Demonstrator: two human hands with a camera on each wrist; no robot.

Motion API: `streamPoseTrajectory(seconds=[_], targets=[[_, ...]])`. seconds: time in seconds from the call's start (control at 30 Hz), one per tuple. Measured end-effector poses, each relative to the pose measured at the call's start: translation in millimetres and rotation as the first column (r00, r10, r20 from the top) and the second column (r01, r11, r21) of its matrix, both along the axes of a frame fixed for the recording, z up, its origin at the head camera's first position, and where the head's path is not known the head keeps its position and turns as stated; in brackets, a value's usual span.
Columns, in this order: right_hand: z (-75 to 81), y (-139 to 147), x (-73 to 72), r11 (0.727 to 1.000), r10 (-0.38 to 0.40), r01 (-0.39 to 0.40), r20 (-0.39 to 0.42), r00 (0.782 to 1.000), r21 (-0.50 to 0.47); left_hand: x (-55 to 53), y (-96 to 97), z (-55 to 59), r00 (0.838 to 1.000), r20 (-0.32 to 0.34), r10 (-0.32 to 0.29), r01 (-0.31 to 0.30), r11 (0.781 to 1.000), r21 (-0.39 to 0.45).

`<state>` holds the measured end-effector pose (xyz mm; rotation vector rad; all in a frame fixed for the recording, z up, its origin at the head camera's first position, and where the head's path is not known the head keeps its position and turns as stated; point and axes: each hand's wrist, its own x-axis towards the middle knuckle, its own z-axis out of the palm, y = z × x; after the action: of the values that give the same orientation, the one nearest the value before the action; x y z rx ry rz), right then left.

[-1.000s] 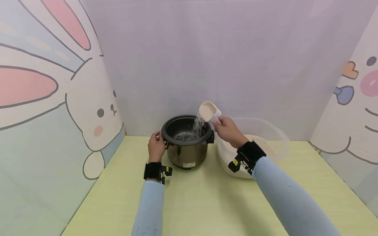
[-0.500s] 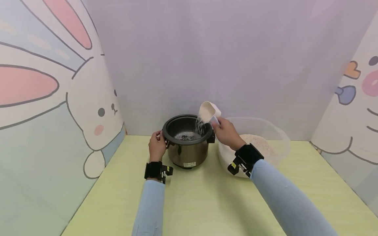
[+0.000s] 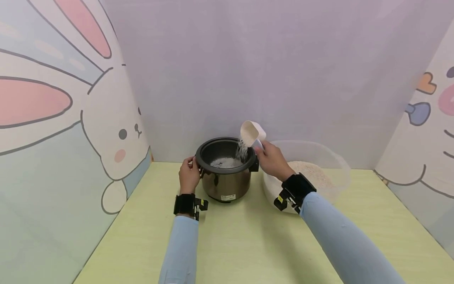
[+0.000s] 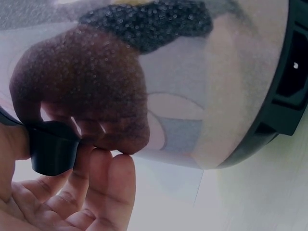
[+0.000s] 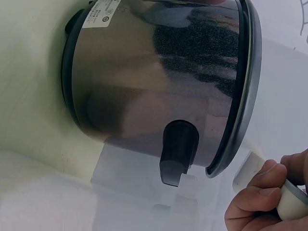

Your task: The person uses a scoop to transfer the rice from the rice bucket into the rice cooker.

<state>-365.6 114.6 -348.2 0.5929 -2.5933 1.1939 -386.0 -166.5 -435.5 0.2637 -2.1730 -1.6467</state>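
Observation:
A dark metallic rice cooker (image 3: 226,185) stands lidless on the table, with pale rice (image 3: 226,162) on the bottom of its black pot. My left hand (image 3: 189,176) grips the black side handle (image 4: 55,150), thumb at its top and fingers curled beneath, as the left wrist view shows. Above the cooker's right rim, my right hand (image 3: 275,162) holds a white measuring scoop (image 3: 258,131) by its handle. The scoop is tipped leftward, and a stream of grains (image 3: 242,150) falls from it into the pot. In the right wrist view, fingers partly cover the scoop (image 5: 249,171).
A translucent plastic bin (image 3: 341,167) with rice (image 3: 312,172) in it stands right of the cooker, partly under my right forearm. The pale green table (image 3: 234,244) meets a lilac back wall (image 3: 198,71). Rabbit-printed panels (image 3: 106,130) flank the sides.
The scoop has tipped a little further, with less rice visible in it. Rice covers more of the pot's dark bottom. My left hand keeps its hold on the handle.

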Motion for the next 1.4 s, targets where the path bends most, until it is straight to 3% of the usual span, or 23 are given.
streamPoseTrajectory(seconds=[0.63, 0.83, 1.4], targets=[[-3.6, -1.4, 2.0, 0.993, 0.007, -0.004, -0.020, 1.000, 0.119, 1.6, 0.2, 0.0, 1.000, -0.004, -0.004, 0.003, 1.000, -0.013], [-3.9, -3.8, 1.1, 0.989, 0.023, -0.014, -0.060, 0.998, 0.150, 2.0, 0.2, 0.6, 1.000, -0.013, -0.004, 0.003, 1.000, -0.023], [1.4, -4.9, -0.7, 0.953, 0.017, 0.018, -0.114, 0.993, 0.304, 0.6, -0.4, 0.4, 1.000, 0.000, -0.009, 0.009, 1.000, -0.007]])
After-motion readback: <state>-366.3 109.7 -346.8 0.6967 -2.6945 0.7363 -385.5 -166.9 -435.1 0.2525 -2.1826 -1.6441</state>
